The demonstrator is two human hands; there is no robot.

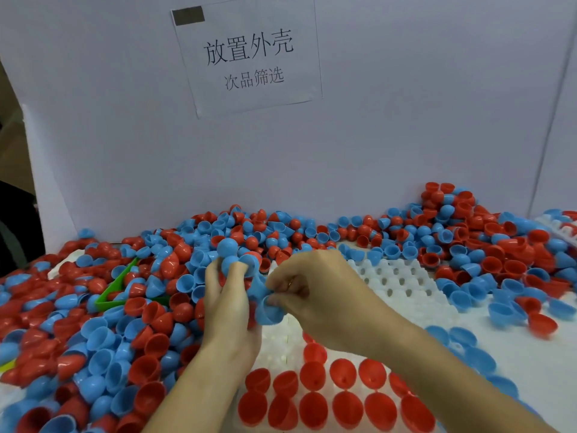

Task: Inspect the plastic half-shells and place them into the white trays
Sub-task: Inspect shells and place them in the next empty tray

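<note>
- Left hand (229, 295) curls round a cluster of blue half-shells (232, 256), its grip closed on them.
- Right hand (315, 295) pinches one blue half-shell (269, 312) above the white tray (402, 285).
- Red half-shells (343, 398) fill the tray's near rows.

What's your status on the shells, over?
Left hand grips several blue shells. Right hand pinches one blue shell. White tray part-filled with red shells; loose shells overlap its edges.

Bright, even, cool-tinted light falls from above with only soft shadows and small glossy highlights on the red shells (343, 401), while wide-angle bending curves the edges and the whole view looks slightly soft.
</note>
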